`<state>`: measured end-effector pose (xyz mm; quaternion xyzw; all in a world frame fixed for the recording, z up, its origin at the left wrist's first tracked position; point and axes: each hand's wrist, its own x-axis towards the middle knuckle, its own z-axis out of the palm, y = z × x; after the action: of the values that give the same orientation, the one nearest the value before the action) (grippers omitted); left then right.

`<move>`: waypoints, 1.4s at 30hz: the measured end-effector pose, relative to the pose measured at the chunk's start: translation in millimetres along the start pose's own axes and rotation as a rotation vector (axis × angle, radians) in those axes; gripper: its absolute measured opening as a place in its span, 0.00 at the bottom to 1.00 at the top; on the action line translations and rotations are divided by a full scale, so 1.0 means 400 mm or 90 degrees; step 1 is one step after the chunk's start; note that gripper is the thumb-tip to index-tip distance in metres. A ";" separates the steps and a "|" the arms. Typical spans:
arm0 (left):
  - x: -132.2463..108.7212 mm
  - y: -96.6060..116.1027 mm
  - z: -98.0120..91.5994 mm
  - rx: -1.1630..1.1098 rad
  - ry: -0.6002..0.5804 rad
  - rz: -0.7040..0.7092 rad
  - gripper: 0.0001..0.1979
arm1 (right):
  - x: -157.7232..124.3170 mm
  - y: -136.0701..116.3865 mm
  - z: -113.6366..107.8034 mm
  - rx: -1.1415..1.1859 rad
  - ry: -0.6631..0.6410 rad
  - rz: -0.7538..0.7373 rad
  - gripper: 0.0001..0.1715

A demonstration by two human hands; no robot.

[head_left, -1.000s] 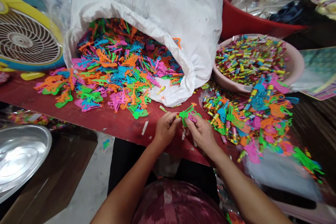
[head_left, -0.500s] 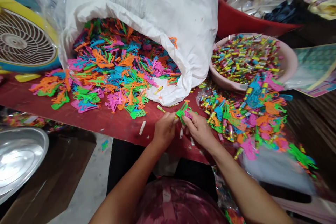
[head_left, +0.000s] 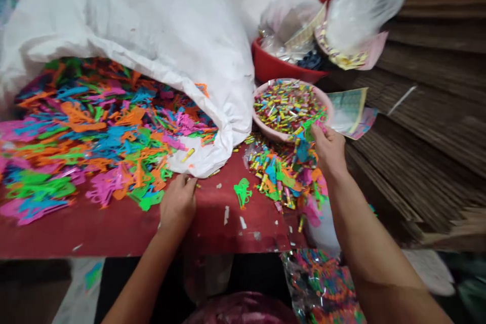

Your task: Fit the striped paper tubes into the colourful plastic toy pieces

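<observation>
My left hand (head_left: pixel 178 202) is closed at the lower lip of the white sack, a small yellow-ended tube at its fingertips. Colourful plastic pieces (head_left: pixel 114 136) spill out of the sack's mouth. My right hand (head_left: pixel 329 149) pinches green and pink plastic pieces (head_left: pixel 312 124) at the front right rim of the pink basin (head_left: pixel 266 130), which is full of small wrapped tubes (head_left: pixel 284 106). Below it, tubes and plastic pieces lie mixed in a heap (head_left: pixel 279 174). A lone green piece (head_left: pixel 242 192) lies on the red table between my hands.
The white sack (head_left: pixel 152 15) fills the back left. Behind the pink basin stands a red tub (head_left: pixel 281 67) with plastic bags. Stacked brown sheets (head_left: pixel 410 147) rise at the right. A bag of colourful pieces (head_left: pixel 326 288) is below the red table's edge (head_left: pixel 132 248).
My hands have parted: the left went to the sack's lip, the right to the pink basin's rim. A green piece now lies on the table between them. The view has shifted right.
</observation>
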<state>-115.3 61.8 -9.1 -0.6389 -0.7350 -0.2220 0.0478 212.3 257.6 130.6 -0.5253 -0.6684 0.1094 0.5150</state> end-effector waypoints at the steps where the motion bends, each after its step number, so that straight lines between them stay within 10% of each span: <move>1: 0.004 -0.003 0.003 0.014 -0.003 0.011 0.17 | 0.037 0.021 -0.016 -0.041 0.030 0.017 0.23; 6: 0.007 -0.001 0.010 0.007 0.013 -0.019 0.13 | 0.131 0.092 -0.048 -0.299 0.040 0.067 0.18; 13: -0.021 0.019 0.009 -0.137 0.002 -0.090 0.12 | 0.059 0.072 0.004 -0.482 -0.048 -0.107 0.21; 21: -0.060 0.045 0.026 -0.351 0.071 -0.099 0.18 | -0.053 0.009 0.068 -0.506 -0.141 -0.287 0.18; 32: -0.078 0.052 0.014 -0.530 0.144 -0.261 0.13 | -0.013 -0.064 0.145 -0.467 -0.259 -0.445 0.26; 42: -0.070 0.052 0.011 -0.788 0.183 -0.384 0.13 | -0.241 -0.255 0.504 -0.059 -0.499 -0.519 0.14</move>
<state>-89.3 39.7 -17.3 -0.2813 -0.6053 -0.6851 -0.2917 -17.8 215.3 55.5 -0.1665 -0.9626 0.0591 0.2052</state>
